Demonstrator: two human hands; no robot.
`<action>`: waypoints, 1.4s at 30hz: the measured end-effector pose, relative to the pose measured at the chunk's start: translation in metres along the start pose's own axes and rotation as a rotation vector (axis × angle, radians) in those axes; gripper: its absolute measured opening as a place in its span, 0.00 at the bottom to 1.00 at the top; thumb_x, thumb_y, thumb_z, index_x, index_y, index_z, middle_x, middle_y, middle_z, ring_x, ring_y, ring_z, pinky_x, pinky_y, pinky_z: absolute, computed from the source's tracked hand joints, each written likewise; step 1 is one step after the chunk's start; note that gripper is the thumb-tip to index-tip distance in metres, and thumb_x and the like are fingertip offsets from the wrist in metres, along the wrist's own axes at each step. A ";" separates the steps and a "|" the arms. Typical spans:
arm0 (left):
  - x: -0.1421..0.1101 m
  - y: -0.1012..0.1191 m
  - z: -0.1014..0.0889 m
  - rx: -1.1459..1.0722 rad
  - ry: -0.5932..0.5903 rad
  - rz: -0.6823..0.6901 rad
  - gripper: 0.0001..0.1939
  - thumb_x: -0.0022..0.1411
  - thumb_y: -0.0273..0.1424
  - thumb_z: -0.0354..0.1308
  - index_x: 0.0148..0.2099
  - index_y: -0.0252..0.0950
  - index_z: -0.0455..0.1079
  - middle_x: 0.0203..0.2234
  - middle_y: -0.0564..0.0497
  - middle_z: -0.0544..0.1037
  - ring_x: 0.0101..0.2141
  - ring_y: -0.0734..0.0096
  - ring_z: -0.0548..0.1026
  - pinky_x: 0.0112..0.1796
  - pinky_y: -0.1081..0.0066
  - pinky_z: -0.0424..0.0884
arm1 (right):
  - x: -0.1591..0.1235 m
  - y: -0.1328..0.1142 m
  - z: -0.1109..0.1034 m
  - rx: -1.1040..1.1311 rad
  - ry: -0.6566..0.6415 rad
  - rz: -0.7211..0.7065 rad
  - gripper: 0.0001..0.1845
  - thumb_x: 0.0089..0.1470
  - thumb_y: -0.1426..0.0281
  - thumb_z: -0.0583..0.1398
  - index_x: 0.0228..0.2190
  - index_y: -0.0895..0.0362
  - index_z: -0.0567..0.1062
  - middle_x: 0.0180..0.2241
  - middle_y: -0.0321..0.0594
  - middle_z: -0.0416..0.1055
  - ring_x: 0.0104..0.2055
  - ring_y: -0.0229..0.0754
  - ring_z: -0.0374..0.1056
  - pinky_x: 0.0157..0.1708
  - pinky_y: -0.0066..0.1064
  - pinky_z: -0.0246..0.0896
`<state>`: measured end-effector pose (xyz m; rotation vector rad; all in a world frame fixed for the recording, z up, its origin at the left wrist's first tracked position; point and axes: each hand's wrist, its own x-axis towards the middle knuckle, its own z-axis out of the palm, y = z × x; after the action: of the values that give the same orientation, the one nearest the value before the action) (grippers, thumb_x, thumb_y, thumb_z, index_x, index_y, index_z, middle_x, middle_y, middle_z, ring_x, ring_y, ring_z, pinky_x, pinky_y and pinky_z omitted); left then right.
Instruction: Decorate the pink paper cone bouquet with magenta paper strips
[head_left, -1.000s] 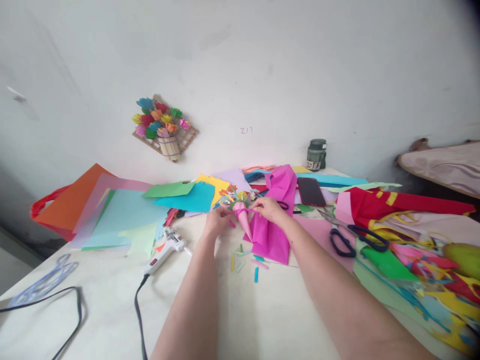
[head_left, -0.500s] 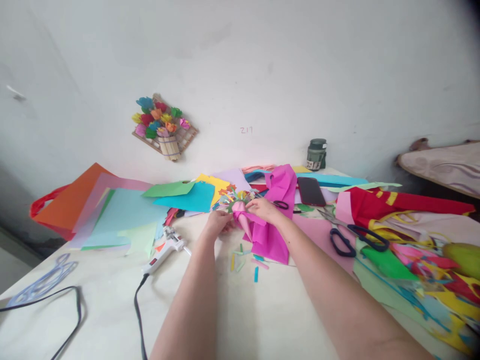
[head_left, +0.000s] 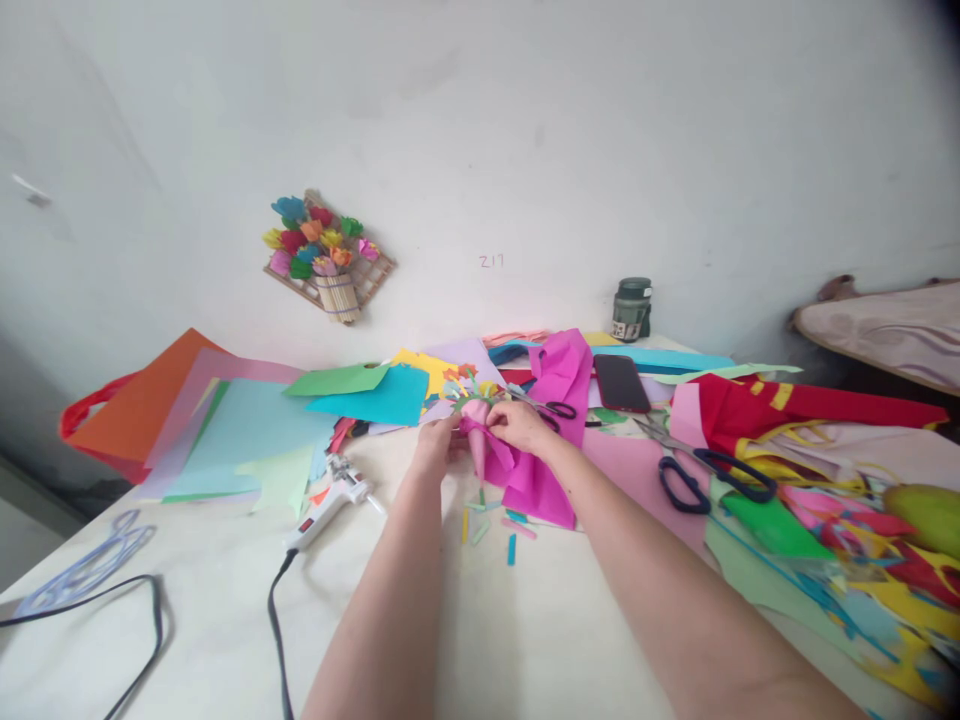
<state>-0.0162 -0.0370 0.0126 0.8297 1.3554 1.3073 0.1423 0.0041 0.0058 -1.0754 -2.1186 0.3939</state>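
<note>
A small paper bouquet (head_left: pixel 476 412) stands between my hands, a light pink paper cone with green and colourful bits at its top. My left hand (head_left: pixel 439 440) is closed on the bouquet's left side, its fingertips partly hidden. Around the cone's middle runs a magenta paper strip (head_left: pixel 501 456), whose loose end hangs to the right. My right hand (head_left: pixel 517 425) pinches this strip close against the cone's right side. Behind the right hand lie small scissors (head_left: pixel 559 410) on a larger magenta sheet (head_left: pixel 544 500).
A white glue gun (head_left: pixel 330 508) with a black cord lies at left, near stacked coloured paper (head_left: pixel 247 430). Paper snippets (head_left: pixel 511 548) lie in front of the bouquet. At right are a phone (head_left: pixel 621 383), large scissors (head_left: pixel 705 475) and a scrap heap (head_left: pixel 885 570). A bottle (head_left: pixel 632 310) stands behind.
The cone has turned so its tip points more straight toward me. My right hand has shifted slightly left and down, and the magenta strip has been drawn in around the cone.
</note>
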 end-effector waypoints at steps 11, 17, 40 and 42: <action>-0.005 0.004 0.014 -0.326 -0.053 -0.042 0.11 0.49 0.35 0.61 0.32 0.34 0.68 0.19 0.52 0.73 0.20 0.72 0.72 0.28 0.69 0.73 | -0.002 -0.018 -0.003 0.072 0.089 -0.094 0.08 0.39 0.79 0.58 0.21 0.56 0.76 0.22 0.35 0.74 0.25 0.37 0.68 0.28 0.26 0.60; -0.006 0.003 0.004 -0.414 -0.224 0.094 0.11 0.46 0.28 0.62 0.36 0.34 0.70 0.26 0.50 0.77 0.26 0.69 0.75 0.33 0.70 0.73 | -0.002 -0.023 0.004 0.292 0.046 -0.137 0.07 0.39 0.80 0.58 0.21 0.58 0.75 0.22 0.36 0.74 0.24 0.35 0.67 0.28 0.25 0.61; 0.006 0.017 -0.017 -0.463 0.063 0.390 0.21 0.36 0.31 0.69 0.36 0.38 0.70 0.37 0.49 0.77 0.43 0.65 0.73 0.41 0.68 0.65 | 0.005 0.006 -0.018 0.229 0.301 0.211 0.06 0.38 0.75 0.56 0.19 0.57 0.73 0.22 0.35 0.72 0.29 0.39 0.67 0.32 0.29 0.62; 0.008 0.017 -0.016 -0.465 0.163 0.425 0.22 0.36 0.32 0.70 0.37 0.39 0.70 0.36 0.51 0.77 0.43 0.65 0.73 0.41 0.68 0.64 | 0.006 0.012 -0.024 0.275 0.480 0.342 0.07 0.40 0.74 0.54 0.21 0.56 0.73 0.20 0.35 0.70 0.25 0.39 0.67 0.28 0.29 0.62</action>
<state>-0.0367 -0.0304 0.0253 0.7148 0.9565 1.9647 0.1639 0.0154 0.0182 -1.2255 -1.4192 0.5123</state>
